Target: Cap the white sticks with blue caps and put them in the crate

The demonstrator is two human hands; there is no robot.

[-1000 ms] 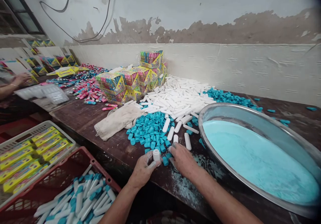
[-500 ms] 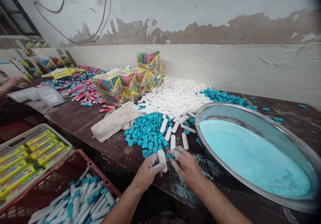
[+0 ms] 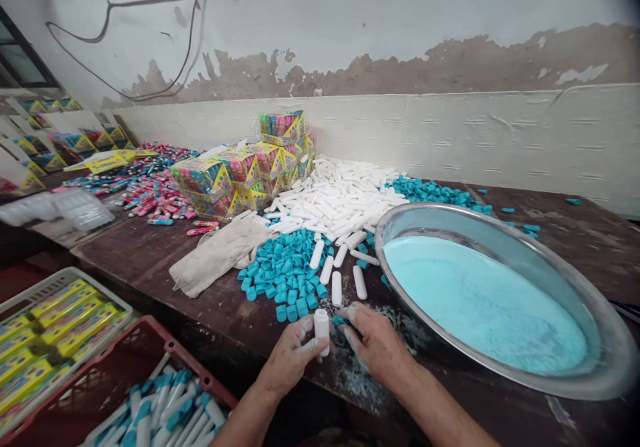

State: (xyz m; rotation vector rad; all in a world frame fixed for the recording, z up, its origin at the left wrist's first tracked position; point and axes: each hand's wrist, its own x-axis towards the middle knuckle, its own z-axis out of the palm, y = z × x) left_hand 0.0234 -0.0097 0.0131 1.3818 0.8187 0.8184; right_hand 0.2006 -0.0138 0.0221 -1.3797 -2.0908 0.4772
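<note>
My left hand (image 3: 293, 353) is closed around a small white plastic bottle (image 3: 321, 332), held upright with its open neck on top. Just right of it, my right hand (image 3: 377, 343) pinches a blue cap (image 3: 341, 322), partly hidden by the fingers and apart from the bottle's neck. White powder coats the fingers of both hands. Beyond them lie a pile of blue caps (image 3: 285, 267) and several loose white bottles (image 3: 337, 289). A bigger heap of white bottles (image 3: 345, 193) spreads behind. On the right stands a wide metal basin (image 3: 383, 233) with pale blue powder (image 3: 480, 300) inside.
A cloth bag (image 3: 215, 257) lies left of the caps. Stacked packs of coloured bottles (image 3: 240, 173) stand behind. At lower left are a red crate (image 3: 175, 353) of capped bottles and a pale crate (image 3: 95, 275) of yellow packs. More blue caps (image 3: 440, 192) lie behind the basin.
The view has shifted, so the table's contents sit further left. Another person's hand at the far left has left the view. My hands still hold the bottle and cap close together.
</note>
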